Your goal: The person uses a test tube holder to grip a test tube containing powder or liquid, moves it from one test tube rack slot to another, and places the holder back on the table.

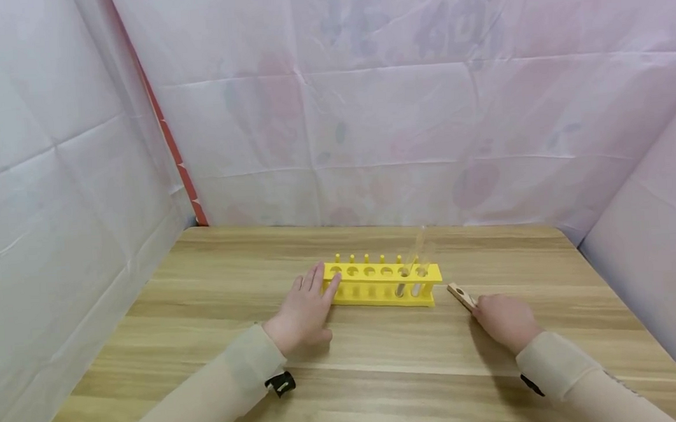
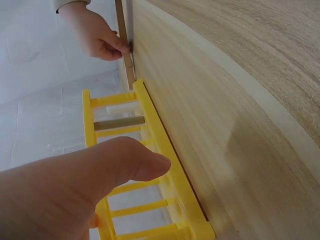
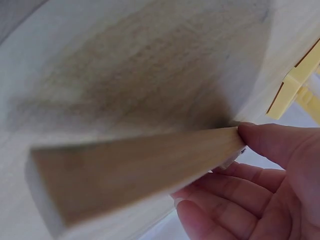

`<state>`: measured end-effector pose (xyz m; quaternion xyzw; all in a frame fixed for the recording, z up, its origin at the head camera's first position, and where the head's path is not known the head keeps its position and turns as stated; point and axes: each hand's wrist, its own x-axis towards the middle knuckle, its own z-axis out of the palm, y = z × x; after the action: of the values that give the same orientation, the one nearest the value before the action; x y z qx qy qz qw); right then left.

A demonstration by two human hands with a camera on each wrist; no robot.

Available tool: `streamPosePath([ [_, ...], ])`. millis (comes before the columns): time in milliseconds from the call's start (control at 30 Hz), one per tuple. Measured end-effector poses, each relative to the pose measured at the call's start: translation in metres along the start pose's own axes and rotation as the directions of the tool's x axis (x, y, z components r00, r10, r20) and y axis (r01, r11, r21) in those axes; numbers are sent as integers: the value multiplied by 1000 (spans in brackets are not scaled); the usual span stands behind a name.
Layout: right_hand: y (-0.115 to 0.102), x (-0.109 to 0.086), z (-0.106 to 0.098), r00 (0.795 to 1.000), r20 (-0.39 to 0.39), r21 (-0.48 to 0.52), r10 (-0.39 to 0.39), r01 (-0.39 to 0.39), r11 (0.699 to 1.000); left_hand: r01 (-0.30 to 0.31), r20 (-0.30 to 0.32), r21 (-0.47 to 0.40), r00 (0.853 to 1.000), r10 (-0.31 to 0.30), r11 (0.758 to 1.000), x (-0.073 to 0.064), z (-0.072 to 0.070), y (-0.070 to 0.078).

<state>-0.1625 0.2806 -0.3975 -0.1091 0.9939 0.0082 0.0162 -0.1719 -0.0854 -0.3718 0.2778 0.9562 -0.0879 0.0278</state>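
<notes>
A yellow test tube rack (image 1: 377, 303) stands on the table. Two glass test tubes (image 1: 418, 248) occupy its two rightmost holes; one has greyish contents near the bottom, the other whitish. My left hand (image 1: 303, 311) rests on the rack's left end with its fingers extended, and the thumb (image 2: 135, 162) sticks out in front of the rack. Right of the rack, my right hand (image 1: 507, 320) pinches a wooden test tube holder (image 3: 135, 170) between thumb and fingers. The holder's clamp end points toward the rack, low over the table.
A row of yellow pegs (image 1: 366, 258) runs along the rack's back. The wood-grain table (image 1: 232, 267) is enclosed by pale fabric sheets (image 1: 390, 119) at the back and sides. A red strip (image 1: 168, 140) hangs at the back left corner.
</notes>
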Motion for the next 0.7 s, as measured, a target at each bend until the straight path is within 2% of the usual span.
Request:
streamPosePath([
  [200,0,3,0,999,41,5,25,-25,1000,-8,-19,-75,1000,6,997,1,2,-2],
  [500,-4,3,2,1000,19,-15,6,-6,1000,12,-5,-128,1000,-12,992,0,7,-6],
  [600,0,4,1,1000,18,22,5,-6,1000,10,4,-178,1000,-9,984,-2,2,-8],
  [700,3,7,-12,1000,8,36,-13,13,999,23,-25,-214,999,-29,977,-2,-8,-13],
])
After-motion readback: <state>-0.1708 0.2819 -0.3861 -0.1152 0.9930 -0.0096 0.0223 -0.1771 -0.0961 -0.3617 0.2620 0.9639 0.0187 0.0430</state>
